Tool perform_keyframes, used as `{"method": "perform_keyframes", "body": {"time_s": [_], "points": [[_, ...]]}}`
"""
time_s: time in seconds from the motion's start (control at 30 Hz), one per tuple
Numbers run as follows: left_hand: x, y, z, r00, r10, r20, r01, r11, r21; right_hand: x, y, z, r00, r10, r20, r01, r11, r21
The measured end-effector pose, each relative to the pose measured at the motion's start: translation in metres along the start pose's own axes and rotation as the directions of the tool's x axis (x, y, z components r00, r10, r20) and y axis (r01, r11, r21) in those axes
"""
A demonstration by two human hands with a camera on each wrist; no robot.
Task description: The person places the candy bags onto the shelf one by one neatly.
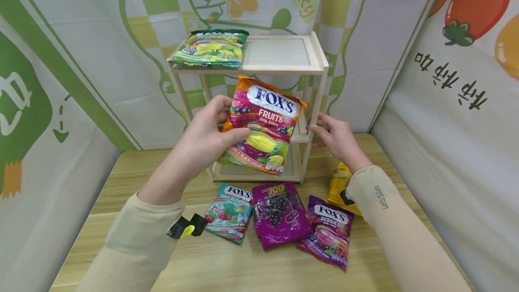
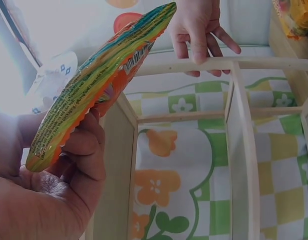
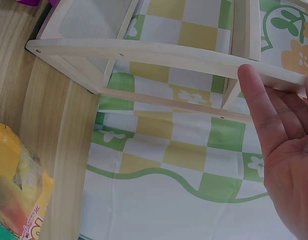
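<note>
My left hand (image 1: 207, 130) grips an orange and purple bag of Fox's Fruits oval candy (image 1: 263, 125), thumb across its front. The bag is raised in front of a small wooden shelf rack (image 1: 318, 102); the left wrist view shows the bag's back (image 2: 94, 85) edge-on. At the rack's right post, my right hand (image 1: 336, 136) touches the wood with mostly straight fingers. The right wrist view shows one fingertip (image 3: 246, 72) on the post and other fingers partly hidden behind it. A green Fox's candy bag (image 1: 212, 48) lies on the left of the top shelf.
On the wooden table (image 1: 142, 170) before the rack lie a teal Fox's mint bag (image 1: 231, 211), a purple grape candy bag (image 1: 279, 215) and a purple Fox's Berries bag (image 1: 328, 233). A yellow mango candy bag (image 3: 19, 185) sits by my right forearm. Printed curtains (image 1: 377, 35) enclose the table.
</note>
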State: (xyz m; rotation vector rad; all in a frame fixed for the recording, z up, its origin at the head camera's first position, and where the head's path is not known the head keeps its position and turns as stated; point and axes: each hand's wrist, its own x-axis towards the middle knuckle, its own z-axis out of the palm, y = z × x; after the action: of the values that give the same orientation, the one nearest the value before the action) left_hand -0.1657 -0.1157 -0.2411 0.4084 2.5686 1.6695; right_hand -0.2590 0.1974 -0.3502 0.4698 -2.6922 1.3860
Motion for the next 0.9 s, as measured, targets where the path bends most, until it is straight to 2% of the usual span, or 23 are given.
{"method": "perform_keyframes", "body": {"time_s": [0.33,0.6,0.9], "points": [[0.005,0.003,0.003,0.998,0.005,-0.066,-0.01,0.998,-0.067,0.001,0.0,0.0,1.0,0.002,-0.003,-0.003,1.0,-0.011],[0.012,0.007,0.004,0.997,0.0,-0.082,-0.012,0.989,-0.148,0.001,0.001,-0.001,1.0,-0.004,-0.001,0.004,1.0,-0.007],[0.018,0.011,0.006,0.993,0.011,-0.115,-0.048,0.945,-0.322,0.001,0.003,0.0,1.0,-0.013,0.004,0.013,1.0,0.001]]}}
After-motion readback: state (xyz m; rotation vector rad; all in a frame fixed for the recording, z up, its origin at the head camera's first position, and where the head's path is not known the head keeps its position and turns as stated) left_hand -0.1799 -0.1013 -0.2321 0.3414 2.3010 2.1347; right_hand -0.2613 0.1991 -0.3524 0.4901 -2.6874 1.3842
